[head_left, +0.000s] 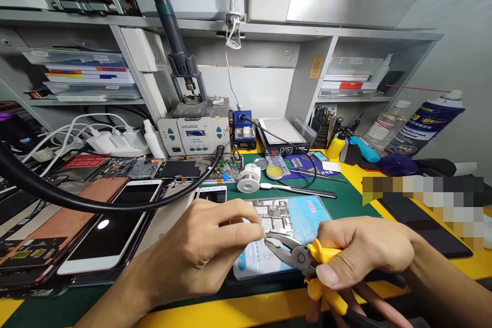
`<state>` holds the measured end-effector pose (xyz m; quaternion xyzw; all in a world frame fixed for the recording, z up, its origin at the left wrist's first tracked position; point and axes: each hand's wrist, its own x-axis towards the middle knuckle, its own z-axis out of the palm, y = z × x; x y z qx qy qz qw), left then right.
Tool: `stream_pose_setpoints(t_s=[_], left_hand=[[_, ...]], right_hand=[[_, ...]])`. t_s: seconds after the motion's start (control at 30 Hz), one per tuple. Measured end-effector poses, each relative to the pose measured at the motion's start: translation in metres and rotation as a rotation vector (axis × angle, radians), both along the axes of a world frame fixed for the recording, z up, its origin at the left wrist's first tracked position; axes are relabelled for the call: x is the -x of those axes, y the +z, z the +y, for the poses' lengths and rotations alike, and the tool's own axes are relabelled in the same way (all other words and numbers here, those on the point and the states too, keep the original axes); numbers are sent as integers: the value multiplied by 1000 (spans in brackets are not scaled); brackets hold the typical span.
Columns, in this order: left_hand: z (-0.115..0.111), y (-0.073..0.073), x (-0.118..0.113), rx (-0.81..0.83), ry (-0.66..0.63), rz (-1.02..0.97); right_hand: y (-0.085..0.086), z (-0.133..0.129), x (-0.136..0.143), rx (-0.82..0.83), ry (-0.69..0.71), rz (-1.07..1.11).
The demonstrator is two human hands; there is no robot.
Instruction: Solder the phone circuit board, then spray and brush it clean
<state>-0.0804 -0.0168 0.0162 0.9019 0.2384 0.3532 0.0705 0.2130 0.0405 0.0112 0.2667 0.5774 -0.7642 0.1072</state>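
Observation:
My right hand [365, 248] is wrapped round the yellow-and-black handles of a pair of pliers [302, 256], whose jaws point left and look slightly parted. Fingers pinched together, my left hand [215, 243] is right by the jaw tips. Whatever it holds there is too small or hidden to make out. Below and behind the pliers lies a bare phone circuit board [282, 212], resting on a blue-and-white printed packet [307, 212]. My left fingers and the pliers cover part of the packet.
Behind the packet stand a solder wire spool [248, 183], a tin of yellow paste [275, 171] and a soldering iron [300, 189]. A thick black hose [115, 207] arches over several phones [115, 225] at left. A rework station [196, 136] stands at the back; a dark phone [426, 225] lies right.

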Motion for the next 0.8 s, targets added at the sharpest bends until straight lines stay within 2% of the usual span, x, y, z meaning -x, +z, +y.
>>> stream_pose_setpoints(t_s=[0.1, 0.2, 0.3, 0.5, 0.67, 0.8], left_hand=[[-2, 1, 0, -3, 3, 24], [-3, 0, 0, 3, -3, 36], [-2, -3, -1, 12, -26, 21], [-2, -3, -6, -46, -30, -48], [-3, 2, -7, -77, 29, -40], [-3, -1, -6, -35, -6, -41]], right_hand=[[-9, 5, 1, 121, 49, 14], [-14, 10, 1, 134, 109, -3], [-13, 10, 0, 116, 116, 0], [-12, -1, 0, 82, -32, 35], [-8, -2, 2, 77, 16, 46], [-1, -1, 5, 88, 42, 34]])
